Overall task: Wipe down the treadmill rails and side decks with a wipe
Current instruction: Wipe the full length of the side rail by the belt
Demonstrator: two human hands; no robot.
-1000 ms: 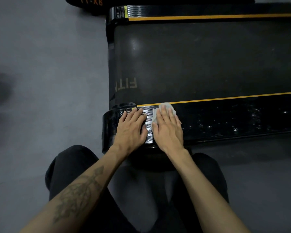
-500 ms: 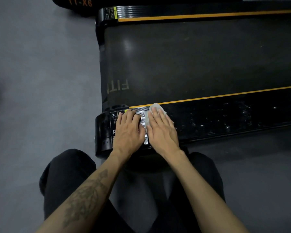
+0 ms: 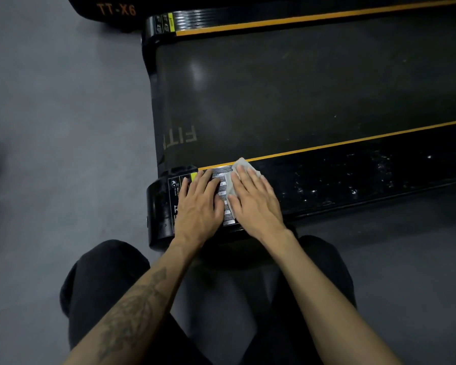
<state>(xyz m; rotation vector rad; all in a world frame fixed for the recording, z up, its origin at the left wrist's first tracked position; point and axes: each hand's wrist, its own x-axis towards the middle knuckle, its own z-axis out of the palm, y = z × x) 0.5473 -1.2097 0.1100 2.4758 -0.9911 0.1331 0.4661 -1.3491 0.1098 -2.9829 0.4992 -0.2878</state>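
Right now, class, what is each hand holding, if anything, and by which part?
Neither grips anything. The right hand presses the wipe flat onto the near side deck; the left hand rests bare beside it.

Most of the white wipe [image 3: 232, 184] lies hidden under the right hand [image 3: 256, 204], only its far and left edges showing; the left hand [image 3: 199, 206] beside it covers part of the side deck [image 3: 353, 177] and its printed warning label [image 3: 174, 192], whose small text is too fine to read. Beyond the wipe, the belt [image 3: 300, 88] lettering "FIT" is cut short at the belt's end, and the deck and far rail [image 3: 313, 18] run out of frame at right
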